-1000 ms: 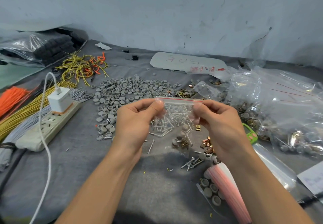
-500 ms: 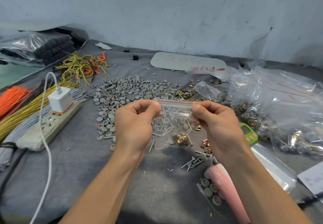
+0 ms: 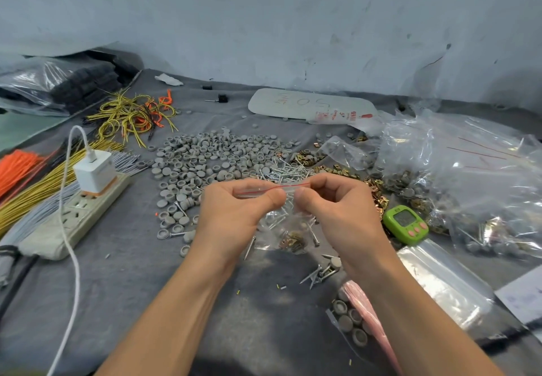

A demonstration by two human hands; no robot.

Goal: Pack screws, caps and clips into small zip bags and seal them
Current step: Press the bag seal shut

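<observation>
Mid-frame, my left hand (image 3: 234,211) and right hand (image 3: 340,214) are both pinching the red-striped top of the zip bag (image 3: 289,230) over the table (image 3: 146,287), and if my thumbs skip a stretch the seal probably gapes and screws (image 3: 275,218) spill out.

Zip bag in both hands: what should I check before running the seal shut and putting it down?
1. Grip of left hand on the zip bag top edge: ok.
2. Grip of right hand on the same edge: ok.
3. screws inside the bag: ok.
4. gold clips inside the bag: ok.
5. caps inside the bag: cannot tell.
6. red zip line closed along its whole length: cannot tell.
</observation>
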